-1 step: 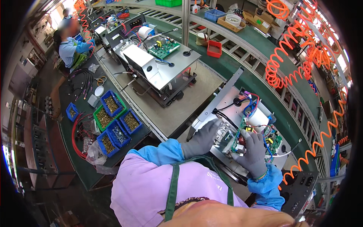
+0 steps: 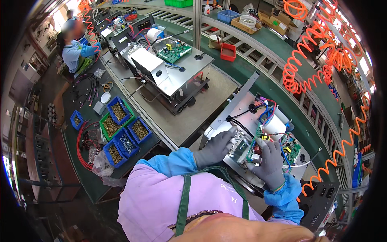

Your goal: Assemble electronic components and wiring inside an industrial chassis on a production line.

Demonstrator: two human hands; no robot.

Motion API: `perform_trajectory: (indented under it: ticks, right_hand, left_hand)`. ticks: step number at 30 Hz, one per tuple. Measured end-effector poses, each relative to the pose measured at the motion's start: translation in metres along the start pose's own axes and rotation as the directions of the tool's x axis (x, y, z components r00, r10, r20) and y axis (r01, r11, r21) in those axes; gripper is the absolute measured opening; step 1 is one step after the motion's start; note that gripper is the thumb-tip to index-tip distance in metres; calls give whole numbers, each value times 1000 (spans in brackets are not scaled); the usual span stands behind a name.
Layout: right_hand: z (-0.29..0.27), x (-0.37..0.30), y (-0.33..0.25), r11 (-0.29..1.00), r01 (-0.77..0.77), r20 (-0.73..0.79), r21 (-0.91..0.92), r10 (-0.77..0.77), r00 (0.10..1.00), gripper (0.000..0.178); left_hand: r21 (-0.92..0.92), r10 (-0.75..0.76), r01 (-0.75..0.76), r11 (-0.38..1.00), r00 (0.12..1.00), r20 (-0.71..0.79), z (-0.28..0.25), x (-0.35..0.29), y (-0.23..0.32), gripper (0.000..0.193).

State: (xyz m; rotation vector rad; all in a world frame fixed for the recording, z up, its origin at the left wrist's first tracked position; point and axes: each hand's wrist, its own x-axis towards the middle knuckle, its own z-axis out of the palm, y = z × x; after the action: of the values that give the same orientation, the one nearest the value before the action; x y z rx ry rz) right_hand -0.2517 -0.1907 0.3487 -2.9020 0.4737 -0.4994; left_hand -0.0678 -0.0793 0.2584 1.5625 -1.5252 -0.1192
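Note:
A green circuit board (image 2: 253, 150) with silver metal parts stands tilted over the metal chassis (image 2: 244, 105) in front of me. My left hand (image 2: 215, 150), in a grey glove, grips the board's silver side, with its fingertips at the upper edge. On the other side my right hand (image 2: 269, 164), also gloved in grey, is closed on the board with its fingers bent over the parts. The palms hide much of what they touch. Beside the right hand, a second green board (image 2: 292, 150) with blue and red wires lies near a white cylinder (image 2: 276, 124).
Left stand blue bins (image 2: 140, 130) of screws, a green tray (image 2: 109, 126), scissors (image 2: 107, 86) and red cable (image 2: 82, 149). Another chassis (image 2: 189, 66) stands ahead. Orange coiled hoses (image 2: 296, 76) hang at right. A co-worker (image 2: 74, 50) is at far left; a red bin (image 2: 228, 52) sits beyond.

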Motion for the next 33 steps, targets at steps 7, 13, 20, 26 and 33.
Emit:
perform_trajectory:
  ticks: [7,13,20,26,33]
  right_hand:
    - [4,-10,6,999,-3,-26,-33,2,1000,76]
    - [3,4,5,999,31,-10,-11,-31,999,67]
    - [8,2,1,989,52,92,-141,-39,995,59]
    - [14,6,-11,952,81,219,-296,-15,976,58]
    - [23,10,-13,954,45,217,-297,21,976,57]
  left_hand:
    - [-228,-29,51,972,995,97,19,28,-5,29]
    - [-550,-192,269,791,962,195,31,34,-24,26]
    - [-478,-97,181,860,976,196,39,38,-22,24]
    - [-293,-210,325,899,908,363,35,28,-13,44]
    - [-643,-401,707,294,702,588,-13,10,5,60]
